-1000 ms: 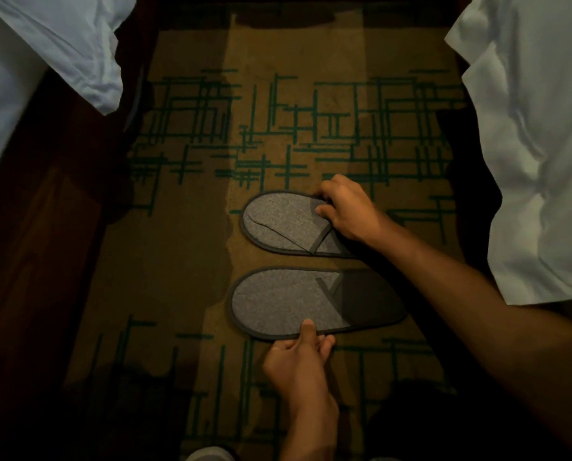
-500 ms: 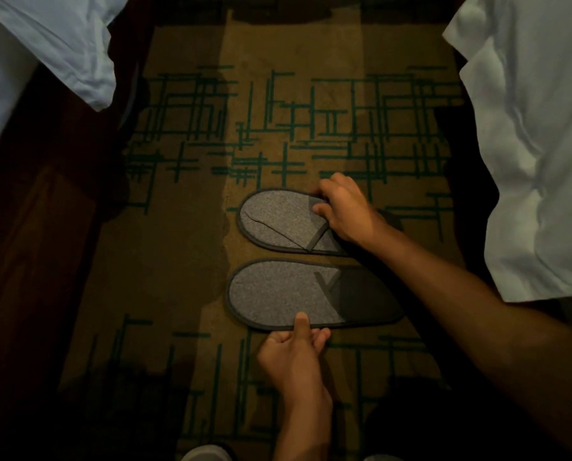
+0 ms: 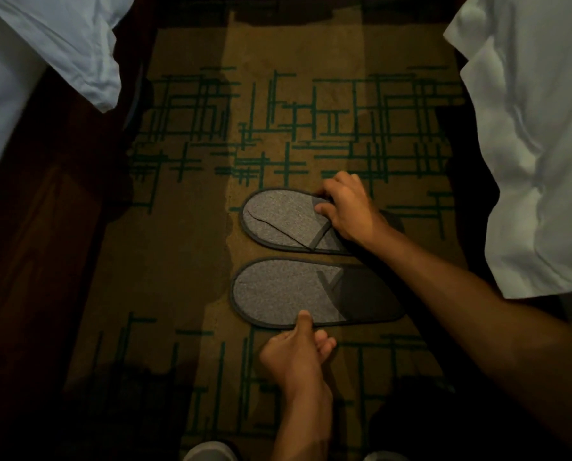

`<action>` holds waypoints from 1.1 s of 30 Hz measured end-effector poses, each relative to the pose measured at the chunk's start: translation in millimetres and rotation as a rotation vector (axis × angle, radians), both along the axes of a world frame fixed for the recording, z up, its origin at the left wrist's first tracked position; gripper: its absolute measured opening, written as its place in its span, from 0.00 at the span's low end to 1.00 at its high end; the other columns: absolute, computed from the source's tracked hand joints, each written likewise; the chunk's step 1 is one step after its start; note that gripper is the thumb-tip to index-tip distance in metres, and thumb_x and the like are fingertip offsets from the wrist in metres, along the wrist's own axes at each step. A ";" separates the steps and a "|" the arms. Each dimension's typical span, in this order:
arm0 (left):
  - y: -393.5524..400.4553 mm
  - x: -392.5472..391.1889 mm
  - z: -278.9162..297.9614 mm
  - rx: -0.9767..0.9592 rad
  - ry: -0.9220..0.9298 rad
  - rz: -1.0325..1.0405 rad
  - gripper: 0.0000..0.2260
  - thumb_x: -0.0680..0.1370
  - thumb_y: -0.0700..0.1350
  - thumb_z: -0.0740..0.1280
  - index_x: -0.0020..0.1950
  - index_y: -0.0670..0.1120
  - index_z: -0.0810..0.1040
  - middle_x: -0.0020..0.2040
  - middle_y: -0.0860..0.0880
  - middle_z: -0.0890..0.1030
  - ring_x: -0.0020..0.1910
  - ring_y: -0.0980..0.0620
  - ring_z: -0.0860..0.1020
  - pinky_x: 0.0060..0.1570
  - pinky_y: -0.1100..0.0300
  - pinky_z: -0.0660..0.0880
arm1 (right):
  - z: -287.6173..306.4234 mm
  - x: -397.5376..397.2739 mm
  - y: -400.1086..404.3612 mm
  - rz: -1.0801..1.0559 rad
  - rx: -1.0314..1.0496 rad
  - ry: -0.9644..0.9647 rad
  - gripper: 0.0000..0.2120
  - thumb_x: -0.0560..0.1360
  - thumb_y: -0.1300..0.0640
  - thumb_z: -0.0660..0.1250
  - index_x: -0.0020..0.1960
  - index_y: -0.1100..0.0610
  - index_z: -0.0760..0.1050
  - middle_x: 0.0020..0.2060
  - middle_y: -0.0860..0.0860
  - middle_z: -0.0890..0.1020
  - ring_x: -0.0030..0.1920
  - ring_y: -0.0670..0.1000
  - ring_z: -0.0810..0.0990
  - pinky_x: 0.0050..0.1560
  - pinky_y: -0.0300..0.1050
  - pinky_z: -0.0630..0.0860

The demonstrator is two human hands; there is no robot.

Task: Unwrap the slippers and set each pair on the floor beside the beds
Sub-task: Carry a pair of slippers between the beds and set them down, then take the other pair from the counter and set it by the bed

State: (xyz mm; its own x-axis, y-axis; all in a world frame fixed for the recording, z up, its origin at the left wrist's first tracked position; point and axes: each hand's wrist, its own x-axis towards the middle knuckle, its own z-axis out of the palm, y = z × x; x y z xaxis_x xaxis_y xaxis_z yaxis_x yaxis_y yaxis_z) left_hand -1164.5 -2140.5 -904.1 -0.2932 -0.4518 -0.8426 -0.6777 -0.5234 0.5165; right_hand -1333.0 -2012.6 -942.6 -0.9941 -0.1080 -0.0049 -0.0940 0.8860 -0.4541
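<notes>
So the two grey slippers are already out of any wrapping and lying flat on the carpet, side by side in the aisle between the two beds. The far slipper (image 3: pixel 279 221) and the near slipper (image 3: pixel 291 291) run parallel with just a thin strip of floor between them, toes pointing at the left-hand bed, which looks to me like the neat presentation the task wants.

Right hand (image 3: pixel 351 211) sits on the strap end of the far one, fingers curled over its far edge and thumb on top, so it's pinching that slipper, probably to nudge it square with its mate. Left hand (image 3: pixel 294 352) is down by the near slipper's long edge with the thumb (image 3: pixel 303 322) on the rim; the other fingers are curled beneath, and I can't tell if they actually pinch the sole or just brace it.

My guess is this pair is basically placed, just final lining up.

White bedding hangs on both sides: left bed sheet (image 3: pixel 61 44), right bed sheet (image 3: pixel 527 144). Carpet (image 3: pixel 178 261) is tan with green line patterns.
</notes>
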 end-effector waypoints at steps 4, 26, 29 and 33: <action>0.8 1.2 -1.2 -0.015 -0.023 -0.022 0.08 0.76 0.41 0.72 0.41 0.38 0.77 0.34 0.39 0.81 0.28 0.48 0.80 0.25 0.61 0.80 | 0.6 -0.1 0.0 -0.006 0.009 -0.005 0.12 0.74 0.55 0.70 0.53 0.62 0.78 0.51 0.60 0.77 0.52 0.61 0.74 0.52 0.52 0.71; -19.8 46.6 68.5 -0.051 -0.101 -0.479 0.04 0.79 0.42 0.67 0.50 0.43 0.77 0.37 0.44 0.80 0.28 0.53 0.76 0.23 0.66 0.72 | 100.5 125.6 21.9 -0.480 -0.186 -0.180 0.10 0.77 0.64 0.62 0.55 0.65 0.79 0.53 0.63 0.80 0.55 0.62 0.78 0.55 0.47 0.72; -37.5 55.5 120.8 -0.073 -0.137 -0.681 0.03 0.78 0.43 0.68 0.50 0.45 0.77 0.40 0.45 0.81 0.30 0.51 0.77 0.28 0.62 0.73 | 157.2 167.3 14.2 -0.468 -0.209 -0.353 0.12 0.78 0.64 0.62 0.58 0.63 0.79 0.54 0.62 0.82 0.55 0.61 0.80 0.56 0.48 0.74; -61.4 63.2 210.8 -0.137 -0.157 -0.857 0.02 0.77 0.41 0.67 0.45 0.46 0.77 0.39 0.46 0.80 0.32 0.50 0.77 0.31 0.60 0.72 | 244.6 213.9 5.1 -0.447 -0.262 -0.664 0.11 0.78 0.61 0.62 0.58 0.59 0.79 0.51 0.59 0.83 0.52 0.59 0.82 0.50 0.47 0.76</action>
State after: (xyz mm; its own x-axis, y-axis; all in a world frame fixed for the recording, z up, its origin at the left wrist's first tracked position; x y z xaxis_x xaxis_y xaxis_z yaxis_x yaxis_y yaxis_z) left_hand -1101.2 -2201.9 -693.3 -0.4626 -0.2299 -0.8562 -0.8774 0.2571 0.4050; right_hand -1119.1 -2007.6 -698.0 -0.7433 0.2158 -0.6332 0.5995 0.6348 -0.4874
